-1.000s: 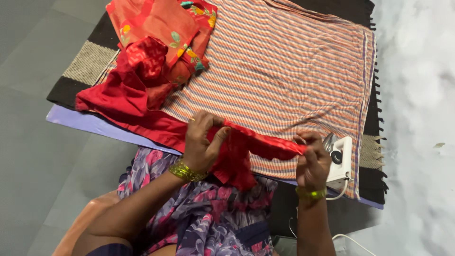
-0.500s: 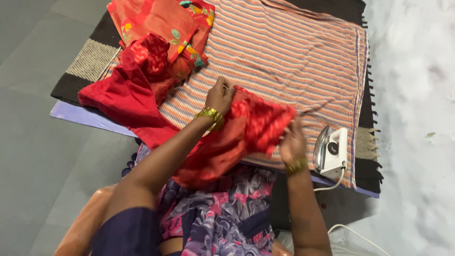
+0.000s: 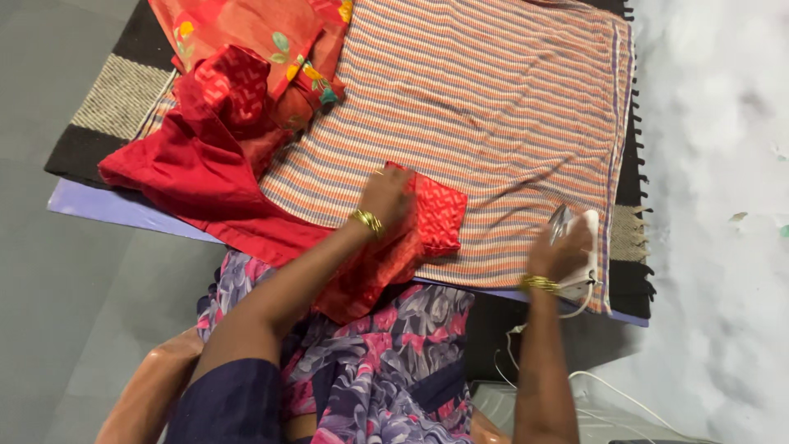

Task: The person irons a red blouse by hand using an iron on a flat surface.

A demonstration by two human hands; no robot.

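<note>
Cloth first: the red patterned garment (image 3: 431, 215) lies near the front edge of the striped sheet (image 3: 509, 107), part of it spread flat there, the rest trailing off that edge toward your lap. Your left hand (image 3: 386, 197) presses palm-down on it, fingers spread flat over the fabric rather than gripping. Your right hand (image 3: 561, 251) is closed around the handle of the white iron (image 3: 579, 247), which sits at the sheet's front right corner, close to the fringe of the dark mat (image 3: 629, 238) beneath.

To do this step well, you would likely want the panel smoothed outward from under your palm before heat meets it, so no fold gets pressed in. Keep the left fingers on the fabric's far side from the iron, well apart from its soleplate. Mind the cord (image 3: 592, 386) running down beside your right arm; it could snag or drag as the iron crosses.

At the sheet's back left corner, a heap of red and orange floral clothes (image 3: 238, 90) spills onto the mat, with a lilac board (image 3: 107, 210) showing below its front edge.
</note>
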